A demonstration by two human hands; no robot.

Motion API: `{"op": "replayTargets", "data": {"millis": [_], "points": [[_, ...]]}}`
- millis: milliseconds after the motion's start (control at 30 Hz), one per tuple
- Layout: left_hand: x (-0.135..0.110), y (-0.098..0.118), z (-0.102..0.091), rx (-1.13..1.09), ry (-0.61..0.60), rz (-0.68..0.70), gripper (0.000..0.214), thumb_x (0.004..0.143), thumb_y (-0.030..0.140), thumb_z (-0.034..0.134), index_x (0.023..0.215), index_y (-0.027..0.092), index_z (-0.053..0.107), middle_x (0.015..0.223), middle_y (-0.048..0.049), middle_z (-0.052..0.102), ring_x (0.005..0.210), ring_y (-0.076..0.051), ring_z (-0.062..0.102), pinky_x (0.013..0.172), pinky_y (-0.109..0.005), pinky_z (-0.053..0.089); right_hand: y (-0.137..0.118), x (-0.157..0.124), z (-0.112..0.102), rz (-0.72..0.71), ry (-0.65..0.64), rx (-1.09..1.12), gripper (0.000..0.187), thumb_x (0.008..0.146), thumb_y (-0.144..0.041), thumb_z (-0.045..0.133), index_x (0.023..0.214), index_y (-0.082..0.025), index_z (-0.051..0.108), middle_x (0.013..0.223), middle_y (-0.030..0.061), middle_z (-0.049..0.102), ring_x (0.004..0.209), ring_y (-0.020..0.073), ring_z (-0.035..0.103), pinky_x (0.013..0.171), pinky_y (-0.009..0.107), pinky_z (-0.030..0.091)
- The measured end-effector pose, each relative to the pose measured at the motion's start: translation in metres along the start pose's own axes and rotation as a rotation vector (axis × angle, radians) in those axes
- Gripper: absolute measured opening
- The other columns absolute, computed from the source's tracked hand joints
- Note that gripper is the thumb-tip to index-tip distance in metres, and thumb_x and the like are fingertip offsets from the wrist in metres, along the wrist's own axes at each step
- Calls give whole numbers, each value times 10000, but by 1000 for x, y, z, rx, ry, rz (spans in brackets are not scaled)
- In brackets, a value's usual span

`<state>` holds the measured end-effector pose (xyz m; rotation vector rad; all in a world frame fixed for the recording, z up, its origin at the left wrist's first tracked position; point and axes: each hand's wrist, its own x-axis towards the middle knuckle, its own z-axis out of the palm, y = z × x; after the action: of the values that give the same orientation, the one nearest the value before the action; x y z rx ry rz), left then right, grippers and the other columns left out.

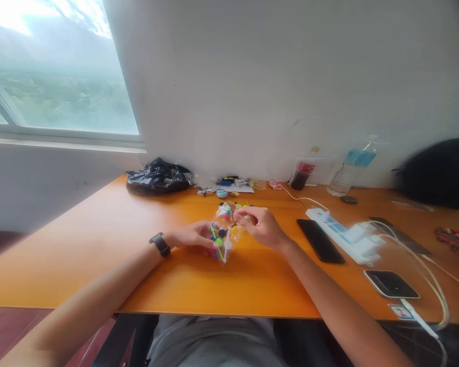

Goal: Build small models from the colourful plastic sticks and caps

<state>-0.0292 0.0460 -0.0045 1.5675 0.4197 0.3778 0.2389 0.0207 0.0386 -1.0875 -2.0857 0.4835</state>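
See-through plastic bag (235, 235) of colourful toy pieces (219, 242) sits between the person's two hands, over the table's near half; whether its bottom touches the wood is hard to tell. The left hand (193, 235) grips its left side, thumb across the front — probably to steady the soft, slippery plastic. The right hand (263, 224) has thumb and fingertips pinched together at the upper right edge, a light hold that seems suited to thin film; blur hides whether a piece is caught there too. Inside show green and pale strips and a round black part.

A plain pale wall (252, 92) fills the back of the room, with a bright window (57, 76) at the left, greenery beyond the glass. The orange-brown table (176, 290) runs along that wall, its surface glossy enough to catch the window light. At the far right a dark bag (439, 171) leans near the wall; a crumpled black plastic bag (158, 177) lies at the back left. Two bottles, one cola (302, 176) and one clear (342, 176), stand at the back — out of the elbows' way, it seems. A white power strip (336, 232) lies right of the hands, beside a black phone (320, 240). Smallest is a round tin (222, 193) near the back clutter.
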Motion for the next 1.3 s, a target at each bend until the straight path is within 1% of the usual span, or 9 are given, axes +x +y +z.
{"op": "replayTargets", "data": {"millis": [100,300,400,533,700,833,1033,1133,1300], "points": [[8,-3,7,-56,46,136,430,881,321,840,1229,122,685,1119,-167,771,1018,-254,755,938,-374,582,2,0,-6,-112,92,-101,269,992,-474,660,1007,-229,772,982,67,733,710,176,591,699,322,465],[17,-5,15,-67,294,235,594,768,283,931,1302,160,703,1223,-148,728,1070,-257,714,957,-376,559,5,-2,7,-283,283,-57,86,967,-319,694,986,-245,735,1417,107,502,1024,230,660,880,399,576],[16,-1,17,-1,331,206,570,775,320,921,1287,161,727,1273,-149,707,1118,-286,691,969,-403,556,5,-2,16,-334,223,30,63,986,-233,650,962,-239,708,1333,112,542,1113,252,659,898,409,598],[16,-1,16,-6,297,170,525,796,337,903,1258,154,735,1194,-139,744,1073,-276,713,969,-417,559,1,-3,19,-345,330,34,114,990,-167,632,953,-265,677,1138,91,632,1293,291,586,1067,471,546],[18,-6,14,13,351,201,497,747,335,936,1169,133,768,1162,-150,765,988,-260,740,898,-380,581,-1,-4,21,-307,223,22,220,979,-203,661,1185,-281,668,1436,112,498,1117,231,680,1033,445,567],[17,-6,17,20,394,203,470,781,390,909,1146,124,777,1090,-143,784,910,-235,742,839,-344,583,2,-2,17,-268,162,-12,129,952,-242,705,1079,-249,688,1362,112,548,1282,288,609,1035,432,545],[15,-1,18,70,402,185,478,834,452,857,1185,137,778,1117,-139,777,973,-245,724,886,-347,565,6,1,15,-276,207,90,107,985,-246,665,880,-228,673,950,51,684,939,216,678,871,368,548],[14,2,16,100,396,210,531,832,446,857,1261,151,754,1135,-138,769,988,-241,717,906,-344,551,3,0,22,-336,200,142,95,983,-226,658,891,-235,680,941,46,704,927,216,679,885,377,541],[13,4,17,144,439,228,421,821,451,857,1087,129,803,1034,-111,780,914,-226,702,837,-310,546,-2,-4,30,-304,197,184,72,970,-235,674,899,-242,684,919,32,723,892,209,684,873,366,538]]}}
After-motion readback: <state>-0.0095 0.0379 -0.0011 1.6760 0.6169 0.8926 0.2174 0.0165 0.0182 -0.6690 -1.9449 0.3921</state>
